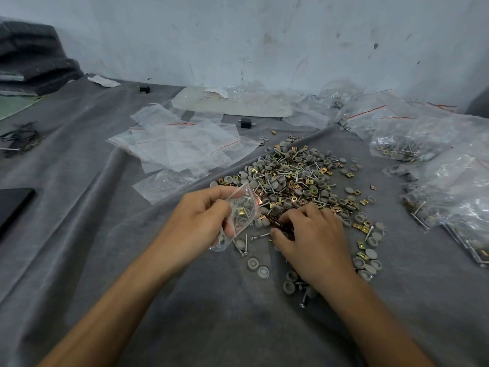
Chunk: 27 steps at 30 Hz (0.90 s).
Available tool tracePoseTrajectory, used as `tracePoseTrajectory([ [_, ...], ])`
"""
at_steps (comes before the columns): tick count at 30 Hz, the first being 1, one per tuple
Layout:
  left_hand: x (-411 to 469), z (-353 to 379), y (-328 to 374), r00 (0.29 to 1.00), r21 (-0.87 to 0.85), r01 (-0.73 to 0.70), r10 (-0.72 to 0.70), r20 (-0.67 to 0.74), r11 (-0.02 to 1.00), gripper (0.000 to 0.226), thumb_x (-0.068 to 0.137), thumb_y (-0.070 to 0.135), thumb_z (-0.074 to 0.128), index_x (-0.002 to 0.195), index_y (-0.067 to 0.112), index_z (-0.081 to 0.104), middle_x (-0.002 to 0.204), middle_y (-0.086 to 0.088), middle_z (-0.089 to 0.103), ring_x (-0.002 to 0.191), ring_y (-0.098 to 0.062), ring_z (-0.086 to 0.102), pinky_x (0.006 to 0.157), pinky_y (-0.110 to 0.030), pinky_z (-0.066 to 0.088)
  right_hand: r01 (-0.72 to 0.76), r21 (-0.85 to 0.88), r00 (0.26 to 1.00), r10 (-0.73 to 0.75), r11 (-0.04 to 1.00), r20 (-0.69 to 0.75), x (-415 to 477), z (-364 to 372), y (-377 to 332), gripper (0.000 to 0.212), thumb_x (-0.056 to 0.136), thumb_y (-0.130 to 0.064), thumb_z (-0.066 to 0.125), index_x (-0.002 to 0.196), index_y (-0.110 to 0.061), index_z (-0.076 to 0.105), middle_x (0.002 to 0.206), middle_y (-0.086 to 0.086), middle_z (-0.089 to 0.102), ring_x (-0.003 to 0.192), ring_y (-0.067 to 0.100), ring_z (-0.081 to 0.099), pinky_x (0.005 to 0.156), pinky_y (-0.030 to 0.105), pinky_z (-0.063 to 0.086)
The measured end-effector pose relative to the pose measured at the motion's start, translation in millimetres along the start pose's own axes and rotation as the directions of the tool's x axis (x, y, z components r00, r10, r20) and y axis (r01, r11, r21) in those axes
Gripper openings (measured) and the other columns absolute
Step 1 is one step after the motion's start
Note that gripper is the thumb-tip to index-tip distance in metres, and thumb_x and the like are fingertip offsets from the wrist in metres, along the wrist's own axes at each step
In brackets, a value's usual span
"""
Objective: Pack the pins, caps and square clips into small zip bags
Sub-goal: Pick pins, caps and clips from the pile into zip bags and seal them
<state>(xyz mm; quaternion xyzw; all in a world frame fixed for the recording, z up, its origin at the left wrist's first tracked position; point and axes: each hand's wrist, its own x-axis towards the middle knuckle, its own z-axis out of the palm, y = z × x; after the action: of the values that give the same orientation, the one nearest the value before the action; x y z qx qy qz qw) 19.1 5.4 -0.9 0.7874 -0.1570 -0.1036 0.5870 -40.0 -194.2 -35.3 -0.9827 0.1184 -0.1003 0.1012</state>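
While a large loose pile (293, 178) of pins, caps and square clips lies on the grey cloth (238, 327), I judge packing partway | done: filled bags (397, 144) at right | spare: empty bags (182, 144) upper left | left hand (201, 218) pinches zip bag (242, 213) holding caps, pins, a clip | right hand (309, 234) curled into pile, grasp I cannot tell

light: dim, soft, cool grey
shadows: faint, under forearms on the tabletop (211, 327)
glare: small glints on plastic bags (449, 181)
blur: left hand (195, 221) and its zip bag (242, 210) smeared
edges: wide-angle bending
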Motion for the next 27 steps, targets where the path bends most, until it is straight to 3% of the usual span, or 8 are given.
tracePoseTrajectory([
  [7,2,1,-3,1.0,0.018,-0.005,0.005,0.012,1.0,0.041,0.096,0.008,0.045,0.112,0.035,0.072,0.059,-0.002,0.067,0.048,-0.004,0.05,0.049,-0.015,0.042,0.052,0.032,0.998,-0.05,0.998,-0.049,-1,-1,1,0.025,0.1,-0.047,0.046,0.108,-0.034,0.065,0.113,-0.009,0.056,0.109,0.017,0.045,0.097,0.037,0.035],
  [10,2,2,-4,0.999,0.008,-0.022,0.022,0.037,1.0,0.039,0.091,0.017,0.046,0.114,0.036,0.071,0.06,-0.002,0.068,0.05,-0.004,0.051,0.05,-0.016,0.043,0.079,0.222,0.989,-0.048,0.972,-0.138,0,-5,6,0.018,0.1,-0.039,0.054,0.106,-0.03,0.068,0.108,-0.008,0.061,0.106,0.018,0.051,0.094,0.039,0.04],
  [12,2,3,-4,0.999,0.004,-0.017,0.017,0.044,1.0,0.041,0.086,0.022,0.045,0.113,0.037,0.071,0.06,-0.002,0.068,0.05,-0.006,0.05,0.049,-0.017,0.042,0.102,0.475,0.985,-0.022,0.874,-0.17,0,-10,9,0.012,0.099,-0.035,0.059,0.102,-0.03,0.069,0.1,-0.012,0.065,0.099,0.012,0.057,0.086,0.033,0.047],
  [15,2,3,-5,0.999,-0.005,-0.016,0.017,0.047,1.0,0.039,0.091,0.018,0.046,0.112,0.038,0.071,0.06,-0.002,0.068,0.049,-0.006,0.05,0.048,-0.016,0.041,0.065,0.819,0.997,-0.007,0.57,-0.075,-1,-20,9,0.009,0.097,-0.028,0.065,0.095,-0.034,0.071,0.09,-0.012,0.071,0.084,0.004,0.065,0.07,0.014,0.051],
  [18,2,4,-4,0.998,-0.013,-0.017,0.018,0.052,1.0,0.04,0.084,0.023,0.045,0.111,0.038,0.072,0.059,-0.003,0.069,0.049,-0.005,0.05,0.048,-0.016,0.042,0.023,0.942,0.998,-0.058,0.335,-0.004,-4,-23,6,0.015,0.092,-0.023,0.07,0.095,-0.037,0.075,0.087,-0.011,0.074,0.081,0.0,0.065,0.072,0.015,0.052],
  [22,0,9,-3,0.997,-0.025,-0.032,0.034,0.076,0.999,0.042,0.082,0.023,0.045,0.104,0.045,0.074,0.06,-0.003,0.069,0.051,-0.006,0.052,0.049,-0.017,0.043,0.009,0.973,0.996,-0.086,0.231,0.011,-6,-23,1,0.013,0.087,-0.02,0.073,0.096,-0.03,0.076,0.086,-0.007,0.075,0.08,0.001,0.067,0.072,0.014,0.051],
  [27,-3,18,-2,0.992,0.0,-0.059,0.059,0.113,0.998,0.043,0.081,0.025,0.046,0.104,0.054,0.07,0.058,-0.002,0.068,0.052,-0.008,0.052,0.051,-0.023,0.041,0.024,0.964,0.991,-0.136,0.265,0.012,-10,-24,-2,0.019,0.091,-0.018,0.073,0.101,-0.034,0.074,0.099,-0.001,0.077,0.09,0.012,0.072,0.071,0.021,0.056],
])
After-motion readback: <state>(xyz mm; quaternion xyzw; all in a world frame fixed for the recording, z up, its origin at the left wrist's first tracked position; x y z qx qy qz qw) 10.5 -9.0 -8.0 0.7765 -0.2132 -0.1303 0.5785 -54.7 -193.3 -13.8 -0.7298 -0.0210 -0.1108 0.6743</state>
